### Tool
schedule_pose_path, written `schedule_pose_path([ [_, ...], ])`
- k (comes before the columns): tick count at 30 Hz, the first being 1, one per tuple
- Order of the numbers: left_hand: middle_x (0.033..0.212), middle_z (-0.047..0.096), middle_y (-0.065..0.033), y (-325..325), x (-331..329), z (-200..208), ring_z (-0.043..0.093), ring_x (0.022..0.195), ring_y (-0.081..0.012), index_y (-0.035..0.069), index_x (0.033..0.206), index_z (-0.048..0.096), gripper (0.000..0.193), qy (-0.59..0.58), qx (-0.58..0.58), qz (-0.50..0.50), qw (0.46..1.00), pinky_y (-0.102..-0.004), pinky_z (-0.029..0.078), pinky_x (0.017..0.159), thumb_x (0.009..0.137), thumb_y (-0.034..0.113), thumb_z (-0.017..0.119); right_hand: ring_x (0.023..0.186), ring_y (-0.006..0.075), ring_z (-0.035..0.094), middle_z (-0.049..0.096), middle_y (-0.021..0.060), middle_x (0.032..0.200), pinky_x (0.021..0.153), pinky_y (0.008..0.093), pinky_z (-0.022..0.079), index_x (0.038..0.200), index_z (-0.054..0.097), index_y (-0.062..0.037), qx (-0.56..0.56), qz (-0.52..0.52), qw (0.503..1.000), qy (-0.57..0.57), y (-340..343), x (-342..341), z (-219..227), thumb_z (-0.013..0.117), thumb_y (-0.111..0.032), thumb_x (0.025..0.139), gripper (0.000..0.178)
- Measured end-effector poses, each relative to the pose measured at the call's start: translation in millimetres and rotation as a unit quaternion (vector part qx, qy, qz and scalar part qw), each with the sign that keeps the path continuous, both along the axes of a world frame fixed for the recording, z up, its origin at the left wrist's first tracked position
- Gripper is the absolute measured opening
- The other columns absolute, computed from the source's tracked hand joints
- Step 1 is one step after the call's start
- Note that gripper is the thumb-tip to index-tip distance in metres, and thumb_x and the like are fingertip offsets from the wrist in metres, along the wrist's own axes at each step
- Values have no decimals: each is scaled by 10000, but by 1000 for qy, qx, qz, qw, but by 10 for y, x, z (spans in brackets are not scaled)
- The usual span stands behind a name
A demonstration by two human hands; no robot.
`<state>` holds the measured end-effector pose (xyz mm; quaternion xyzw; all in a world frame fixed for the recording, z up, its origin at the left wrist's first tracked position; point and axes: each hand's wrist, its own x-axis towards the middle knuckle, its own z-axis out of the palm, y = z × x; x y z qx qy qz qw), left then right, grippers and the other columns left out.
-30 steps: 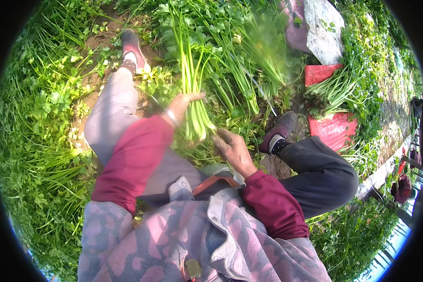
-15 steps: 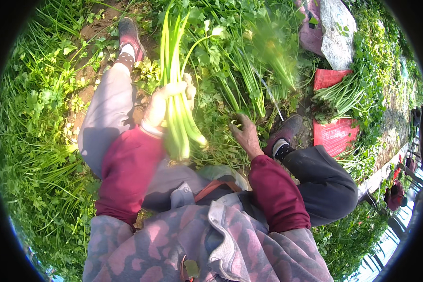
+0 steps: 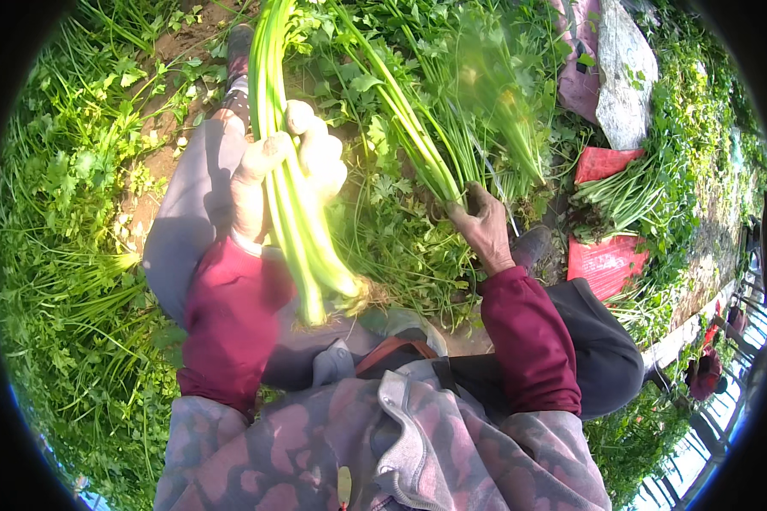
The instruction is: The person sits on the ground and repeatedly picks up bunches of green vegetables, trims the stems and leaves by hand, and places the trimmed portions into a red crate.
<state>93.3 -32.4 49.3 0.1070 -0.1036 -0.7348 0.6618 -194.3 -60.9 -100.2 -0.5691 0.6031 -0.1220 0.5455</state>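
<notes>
In my left hand [image 3: 318, 162] is a bunch of pale green celery [image 3: 291, 226], gripped around the middle of its stalks. Its leafy end points away from me, and its whitish root end hangs over my lap. My right hand [image 3: 486, 230] is closed at the lower end of another celery bunch [image 3: 419, 146] lying on the leafy ground to the right. Thumb and fingers meet around its base, partly hiding it. A long thin pale strip or blade [image 3: 511, 223] shows just beyond that hand; its kind is unclear.
Cut celery with roots [image 3: 618, 200] lies across a red plastic sack [image 3: 607, 266] on the right. Farther off are a whitish sheet [image 3: 626, 72] and a pink cloth or sack [image 3: 578, 64]. Leafy plants [image 3: 77, 187] grow densely at left. My bent legs frame the middle.
My left hand has raised its celery a little and shifted left, tilting the root end to the right. My right hand has moved right and forward and closed on the other bunch.
</notes>
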Motion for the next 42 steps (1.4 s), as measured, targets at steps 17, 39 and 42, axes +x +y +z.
schedule_pose_path([
  [17,992,650,-115,679,-678,-680,651,815,-207,63,1064,568,237,-190,313,-74,928,-327,579,707,841,108,638,634,265,650,647,156,725,581,374,497,956,587,-27,-238,31,969,53,610,-217,938,678,-244,831,266],
  [39,782,578,7,773,-517,-585,588,724,-128,120,1035,556,283,-60,-69,-30,995,-310,504,661,798,200,688,959,303,617,621,158,1024,815,365,487,963,614,-34,-165,203,948,180,1110,-409,697,680,-81,803,180],
  [42,876,619,-59,825,-497,-721,637,867,-213,75,1090,534,340,-194,158,-2,968,-389,557,787,783,117,675,1037,253,578,612,111,1088,875,349,452,1074,631,-24,-113,110,987,-22,1062,-322,662,654,-258,847,328],
])
